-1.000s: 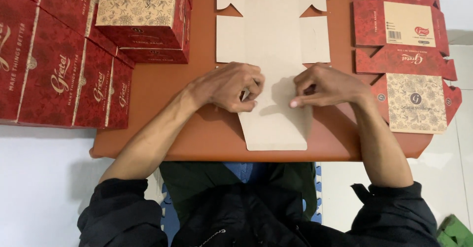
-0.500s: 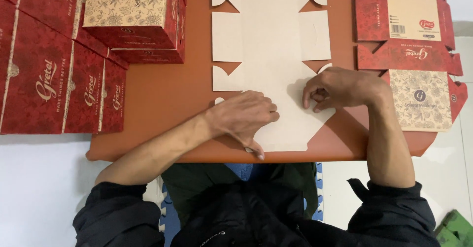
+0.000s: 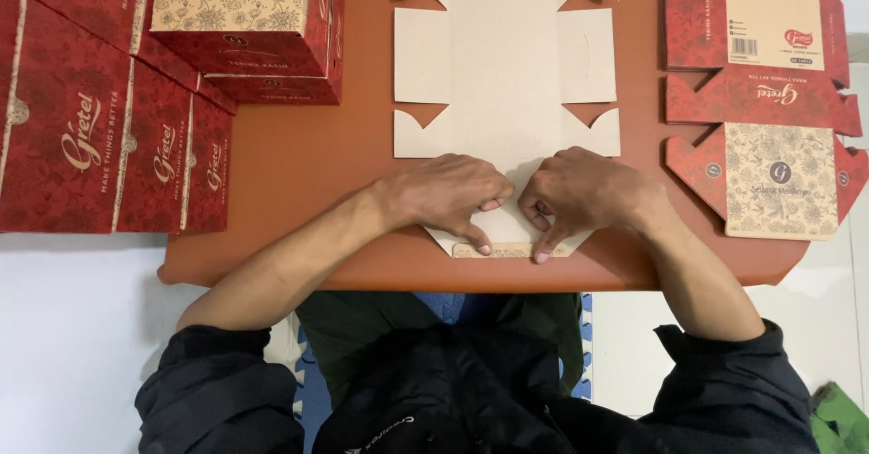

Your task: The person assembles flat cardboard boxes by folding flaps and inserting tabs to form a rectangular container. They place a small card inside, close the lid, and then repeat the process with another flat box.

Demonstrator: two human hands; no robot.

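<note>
A flat, unfolded cardboard box blank [image 3: 507,74] lies plain side up on the brown table [image 3: 308,164]. My left hand [image 3: 448,196] and my right hand [image 3: 579,196] rest side by side on its near end. Their fingertips press down on a narrow flap [image 3: 507,248] at the near edge of the blank, where a strip of the printed side shows. Neither hand lifts the blank off the table.
Assembled red and beige patterned boxes [image 3: 244,28] stand stacked at the back left. A large red printed sheet [image 3: 100,137] lies at the left. Flat printed box blanks [image 3: 769,92] lie at the right. The table's near edge [image 3: 489,277] is just below my hands.
Both hands have slid toward the near edge of the blank and come together. The near flap is now pressed down under the fingertips.
</note>
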